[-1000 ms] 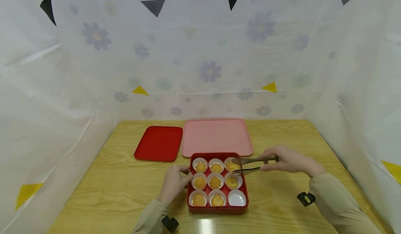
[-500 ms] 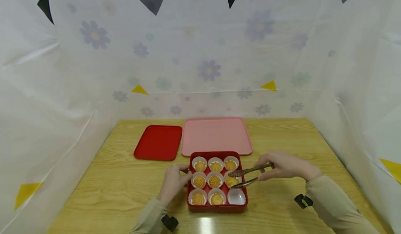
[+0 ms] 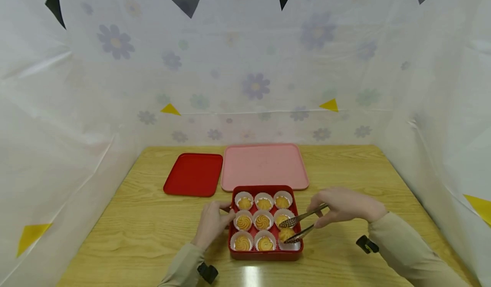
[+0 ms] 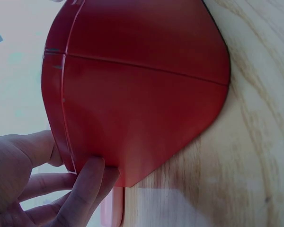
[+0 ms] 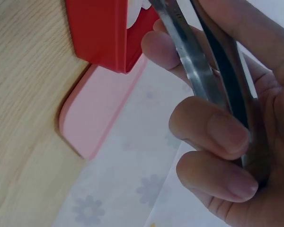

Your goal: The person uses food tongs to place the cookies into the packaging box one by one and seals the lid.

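Note:
A red square box [image 3: 266, 256] holds rows of white paper cups with swirled piped cookies [image 3: 243, 222] in them. My left hand [image 3: 212, 224] grips the box's left wall; in the left wrist view its fingertips [image 4: 97, 170] lie against the red outer side. Metal tongs [image 3: 303, 231] are held in my right hand [image 3: 347, 206], to the right of the box. Between the tongs' tips is a piped cookie [image 3: 286, 235], partly over the front right paper cup [image 3: 290, 246]. In the right wrist view, fingers curl round the tongs [image 5: 199, 80]; their tips are out of that view.
Behind the box lies a pink tray [image 3: 264, 167], and a flat red tray or lid [image 3: 193, 175] lies to its left. All rest on a wooden table [image 3: 153, 236] with pale flowered sheeting [image 3: 245, 65] hanging around it.
From the back right cup, the tongs have come toward the front, past the middle right cup. A cookie now sits between their tips by the front right cup. The left hand stays put.

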`<state>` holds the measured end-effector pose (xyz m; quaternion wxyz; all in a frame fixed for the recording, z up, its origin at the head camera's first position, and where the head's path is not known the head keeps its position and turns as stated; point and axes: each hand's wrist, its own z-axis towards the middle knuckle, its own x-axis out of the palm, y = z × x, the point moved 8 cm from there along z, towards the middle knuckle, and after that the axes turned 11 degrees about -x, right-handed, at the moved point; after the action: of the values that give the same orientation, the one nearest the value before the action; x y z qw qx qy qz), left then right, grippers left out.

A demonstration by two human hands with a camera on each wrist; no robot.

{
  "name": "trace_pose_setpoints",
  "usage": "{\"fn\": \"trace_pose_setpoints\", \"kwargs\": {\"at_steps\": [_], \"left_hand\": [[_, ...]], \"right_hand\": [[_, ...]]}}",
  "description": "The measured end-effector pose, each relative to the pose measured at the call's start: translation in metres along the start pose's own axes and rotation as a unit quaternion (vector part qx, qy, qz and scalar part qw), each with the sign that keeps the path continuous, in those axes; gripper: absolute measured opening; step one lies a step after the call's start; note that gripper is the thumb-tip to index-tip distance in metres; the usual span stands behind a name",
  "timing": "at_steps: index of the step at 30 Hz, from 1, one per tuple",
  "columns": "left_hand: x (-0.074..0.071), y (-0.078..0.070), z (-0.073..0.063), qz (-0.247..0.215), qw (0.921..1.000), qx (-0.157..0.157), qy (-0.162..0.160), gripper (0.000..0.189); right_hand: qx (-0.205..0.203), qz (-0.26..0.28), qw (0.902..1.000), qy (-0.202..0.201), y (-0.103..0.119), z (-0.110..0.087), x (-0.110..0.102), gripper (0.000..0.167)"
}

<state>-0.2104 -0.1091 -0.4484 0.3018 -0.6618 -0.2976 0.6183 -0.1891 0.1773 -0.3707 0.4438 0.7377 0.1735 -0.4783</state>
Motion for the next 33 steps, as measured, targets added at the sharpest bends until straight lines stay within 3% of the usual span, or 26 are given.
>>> {"fn": "trace_pose_setpoints", "kwargs": {"at_steps": [5,15,19,33], "left_hand": [[0.000,0.000,0.000,0.002,1.0000,0.002,-0.002,0.022],[0.000,0.001,-0.001,0.003,1.0000,0.005,-0.004,0.022],[0.001,0.002,0.000,-0.002,1.0000,-0.004,0.004,0.023],[0.000,0.002,0.000,-0.003,1.0000,0.004,-0.006,0.021]], "right_hand": [[0.029,-0.019,0.9992,0.022,0.003,0.005,0.000,0.029],[0.047,-0.027,0.9971,0.052,0.012,0.015,0.001,0.029],[0.050,-0.037,0.9965,0.056,0.016,0.018,0.001,0.028],[0.069,-0.056,0.9941,0.062,0.018,0.024,0.002,0.023]]}}
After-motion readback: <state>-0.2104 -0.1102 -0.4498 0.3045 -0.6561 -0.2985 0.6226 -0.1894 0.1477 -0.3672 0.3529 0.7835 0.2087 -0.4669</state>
